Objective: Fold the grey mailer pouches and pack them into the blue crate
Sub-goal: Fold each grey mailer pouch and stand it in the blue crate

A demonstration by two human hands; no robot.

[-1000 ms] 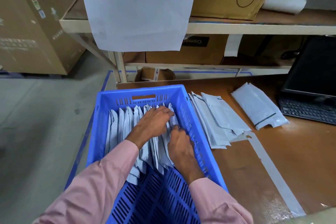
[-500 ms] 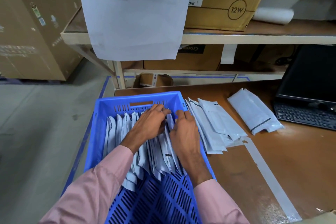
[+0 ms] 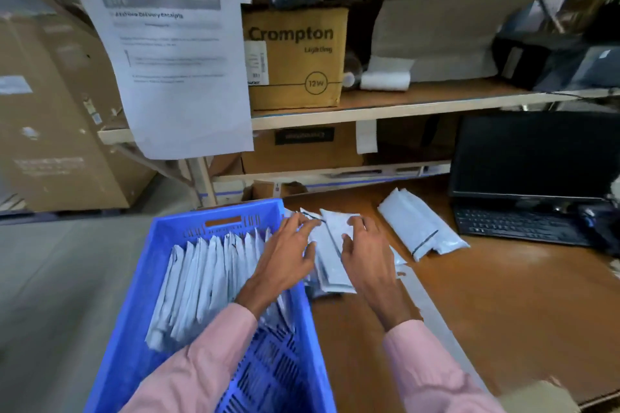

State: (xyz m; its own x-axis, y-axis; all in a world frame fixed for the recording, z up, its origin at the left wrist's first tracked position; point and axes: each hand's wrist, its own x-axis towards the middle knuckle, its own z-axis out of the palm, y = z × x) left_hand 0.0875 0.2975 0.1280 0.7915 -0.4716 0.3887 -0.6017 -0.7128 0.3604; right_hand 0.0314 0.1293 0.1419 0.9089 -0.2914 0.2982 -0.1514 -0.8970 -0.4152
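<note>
**Stock on view: grey mailer pouches, blue crate, packing surface**

Item 1. Folded pouches (image 3: 208, 282), grey, standing on edge in a row inside the blue crate (image 3: 134, 322); long axes run from the crate's near side toward its far wall, the row filling the far part of the crate.

Item 2. Flat pouch stack (image 3: 330, 265), grey, lying on the surface just beside the crate's right wall; long axis runs away from the person, tilted a little left.

Item 3. Separate pouch bundle (image 3: 419, 228), grey with a dark stripe near one end, further right of the crate, well apart from the stack, angled toward the keyboard.

Item 4. Left hand (image 3: 288, 255), reaching across the crate's right wall, fingers spread and nearly straight, tips on the far end of the flat stack. Whether they pinch a pouch cannot be told.

Item 5. Right hand (image 3: 365, 251), over the right side of the flat stack, fingers loosely bent, tips touching the top pouch; no closed grasp visible. Both sleeves pink.

Item 6. Surface (image 3: 503, 312), brown, with a pale tape strip right of the crate.

Item 7. Keyboard (image 3: 516, 225) and dark monitor (image 3: 536, 154), far right of the crate.

Item 8. Shelving behind the crate, carrying a "Crompton" carton (image 3: 295, 57); a printed sheet (image 3: 174, 64) hangs in front of it. Large cartons on the floor to the crate's left.
</note>
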